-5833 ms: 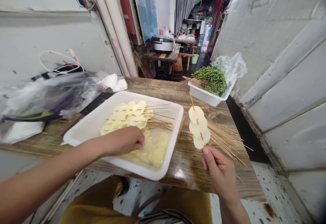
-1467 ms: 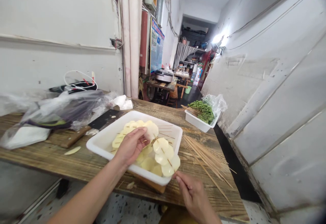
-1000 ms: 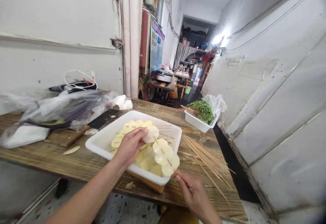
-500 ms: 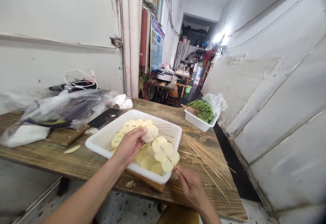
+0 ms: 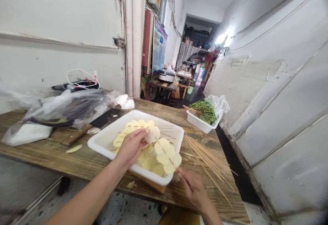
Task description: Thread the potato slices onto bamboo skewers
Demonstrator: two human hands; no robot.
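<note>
My right hand (image 5: 191,184) pinches the lower end of a thin wooden skewer, on which several pale yellow potato slices (image 5: 167,155) are threaded. The skewer slants up to the left, over the white plastic tub (image 5: 98,142). At its upper end my left hand (image 5: 132,146) grips a single potato slice (image 5: 153,134) between thumb and fingers; the skewer's tip meets this slice. Inside the tub lie loaded potato skewers (image 5: 138,124) along the far and left sides, and loose slices (image 5: 148,163) nearer me.
Bare bamboo skewers (image 5: 205,155) lie fanned on the wooden table (image 5: 164,104) to the right. Behind them stands a white basket (image 5: 202,126) of green skewered food (image 5: 206,110). On the left are a cleaver (image 5: 78,135), a stray slice (image 5: 73,149) and plastic bags (image 5: 69,105).
The left hand's slice now sits more squarely at the skewer's tip. Both hands keep nearly the same places, and the view has shifted slightly.
</note>
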